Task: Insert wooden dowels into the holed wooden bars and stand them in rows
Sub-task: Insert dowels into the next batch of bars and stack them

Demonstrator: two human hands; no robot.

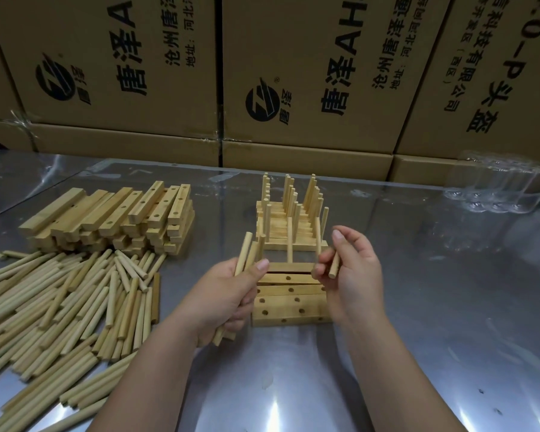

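My left hand (228, 297) grips a bundle of several wooden dowels (247, 254) that stick up past the thumb. In my right hand (349, 269) a single dowel (334, 265) is pinched between the fingers, held above the holed bars (290, 302). These bars lie flat side by side between my hands, holes facing up. Just behind them stand rows of bars with dowels inserted (290, 213), their pegs upright.
A pile of loose dowels (60, 307) covers the table's left. Behind it sits a stack of holed bars (113, 216). Cardboard boxes (262, 73) wall off the back. Clear plastic packaging (496, 188) lies at the far right on the shiny table (418, 307).
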